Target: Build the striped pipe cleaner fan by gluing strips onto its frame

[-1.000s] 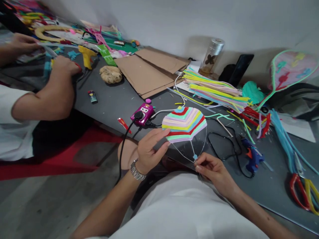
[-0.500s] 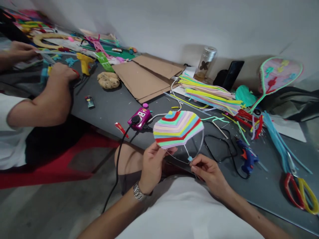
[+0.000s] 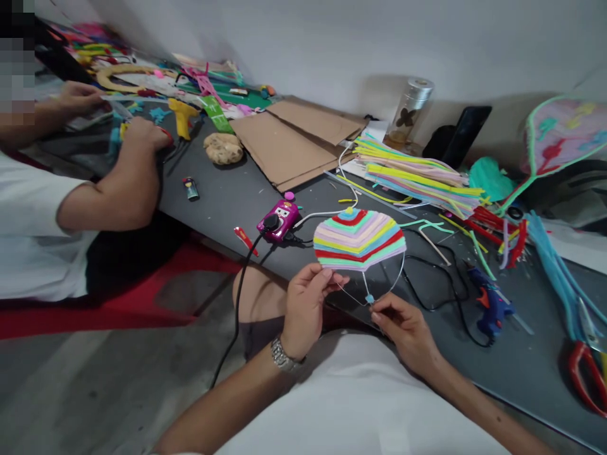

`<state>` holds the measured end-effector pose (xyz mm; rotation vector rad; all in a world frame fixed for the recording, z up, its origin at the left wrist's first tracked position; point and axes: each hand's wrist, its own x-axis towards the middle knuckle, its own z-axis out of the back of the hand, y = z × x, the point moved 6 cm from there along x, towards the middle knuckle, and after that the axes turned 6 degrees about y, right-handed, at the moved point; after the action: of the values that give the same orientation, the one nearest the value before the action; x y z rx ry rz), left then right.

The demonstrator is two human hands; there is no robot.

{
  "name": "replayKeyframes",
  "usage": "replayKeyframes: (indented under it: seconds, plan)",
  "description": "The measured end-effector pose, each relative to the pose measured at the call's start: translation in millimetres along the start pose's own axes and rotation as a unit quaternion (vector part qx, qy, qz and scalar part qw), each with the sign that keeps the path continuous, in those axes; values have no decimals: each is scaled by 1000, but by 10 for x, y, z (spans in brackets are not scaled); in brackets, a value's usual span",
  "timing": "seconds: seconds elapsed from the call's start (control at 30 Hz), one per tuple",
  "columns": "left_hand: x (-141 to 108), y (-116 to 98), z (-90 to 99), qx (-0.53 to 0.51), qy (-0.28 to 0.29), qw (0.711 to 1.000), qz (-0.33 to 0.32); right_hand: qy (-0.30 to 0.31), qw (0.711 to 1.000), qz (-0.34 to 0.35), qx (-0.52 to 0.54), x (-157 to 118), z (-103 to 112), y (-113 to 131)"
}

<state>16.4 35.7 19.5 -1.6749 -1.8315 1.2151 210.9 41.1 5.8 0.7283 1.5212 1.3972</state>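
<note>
A round fan-like wire frame (image 3: 401, 273) is covered over its upper part with zigzag stripes of pipe cleaner (image 3: 360, 240) in red, mint, lilac, yellow and blue. Its lower part shows bare wire, with a central strut running down to a small light blue knot (image 3: 370, 299). My left hand (image 3: 308, 303), with a metal watch at the wrist, pinches the frame's lower left edge. At the bottom, the fingers of my right hand (image 3: 401, 322) are closed on the frame just beside the knot. Whatever handle lies under those fingers is hidden.
Behind the fan lie a purple power socket (image 3: 279, 220), cardboard sheets (image 3: 289, 145) and bundled pipe cleaners (image 3: 417, 177). To the right are a blue glue gun (image 3: 493, 309) and scissors (image 3: 585, 373). A co-worker's arm (image 3: 118, 183) reaches over the table at left.
The whole view has swung slightly left, so the table items sit further right in the picture. Both hands keep their hold on the fan frame, which tilts a little differently.
</note>
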Motion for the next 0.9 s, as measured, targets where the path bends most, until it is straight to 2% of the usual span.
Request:
replayKeyframes:
  seconds: [0.4,0.63,0.8,0.9]
  plan:
    - [23,49,-50,-3,-7,999,-50,0,999,18,48,19,-33,55]
    - [-44,166,-114,133,69,987,-61,4,990,-34,136,47,-11,7]
    - [-54,207,-241,234,127,963,-26,14,988,-31,150,57,-20,37]
    - [-51,220,-302,284,142,948,-20,18,987,-17,161,71,-35,60]
